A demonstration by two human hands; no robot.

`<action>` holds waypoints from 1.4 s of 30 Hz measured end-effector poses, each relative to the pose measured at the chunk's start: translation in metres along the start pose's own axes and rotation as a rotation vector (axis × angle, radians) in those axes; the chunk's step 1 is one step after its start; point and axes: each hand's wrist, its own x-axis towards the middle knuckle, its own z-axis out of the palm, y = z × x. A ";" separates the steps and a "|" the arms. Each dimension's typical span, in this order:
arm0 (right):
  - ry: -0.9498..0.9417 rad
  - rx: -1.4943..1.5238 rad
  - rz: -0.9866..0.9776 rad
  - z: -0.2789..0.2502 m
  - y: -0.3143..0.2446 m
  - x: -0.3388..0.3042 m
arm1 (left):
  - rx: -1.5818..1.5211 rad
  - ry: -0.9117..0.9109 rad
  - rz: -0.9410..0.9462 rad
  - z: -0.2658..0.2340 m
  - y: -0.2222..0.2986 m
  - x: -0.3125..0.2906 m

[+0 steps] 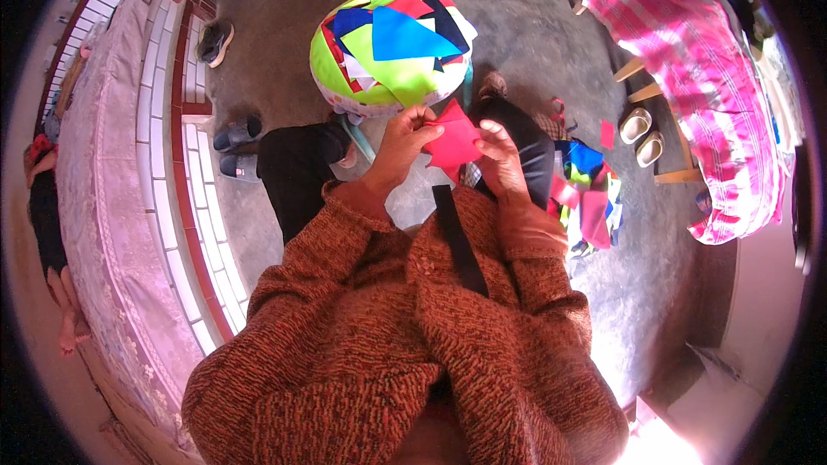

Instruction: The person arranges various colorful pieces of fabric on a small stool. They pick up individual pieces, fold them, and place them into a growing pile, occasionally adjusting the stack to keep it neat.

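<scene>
Grey floor (258,43) underfoot, bright light falling at lower right; pale brick edging (159,155) along the left.

Fingers first. Left hand (399,146): thumb and forefinger closed together on the near-left edge of a red cloth (454,142). Right hand (504,159): thumb and fingers clamped on its right edge. Cloth sits between the two hands, above the lap, pointed corners showing above and below. One layer or several, cannot tell.

Step in hand, as I judge it: handling and lining up this one red cloth. Next move seems to call for one hand keeping its pinch while the other shifts along the edge, without skewing the layers, if layered.

Just below the hands, a black strip (459,241) lies on the rust-brown knit jacket (345,327). Beyond the hands, a round lime-green bundle (326,73), topped with loose cut pieces, a blue piece (405,34) uppermost. Beside the right leg, a mixed heap of scraps (594,215); near it a small red scrap (607,135) on the floor.

Farther out: cream slippers (636,126) and pink checked cloth (663,43) at right; dark slippers (237,136) at left.
</scene>
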 end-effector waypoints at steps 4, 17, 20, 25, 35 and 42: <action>0.136 -0.052 0.037 0.004 -0.003 -0.003 | 0.129 -0.027 0.123 0.000 0.017 -0.006; 0.181 -0.165 0.165 -0.003 -0.004 -0.004 | -0.320 -0.105 0.216 0.011 0.106 0.034; 0.162 -0.152 0.169 0.000 -0.004 -0.004 | -0.038 0.126 0.486 -0.010 0.121 0.063; 0.137 -0.139 0.166 -0.005 -0.003 -0.002 | 0.880 0.795 0.776 -0.066 0.095 0.089; 0.140 -0.188 0.210 0.000 -0.003 -0.003 | 1.432 0.522 0.680 -0.069 0.058 0.076; 0.146 -0.233 0.198 0.007 -0.007 -0.006 | 1.610 0.412 0.679 -0.078 0.029 0.089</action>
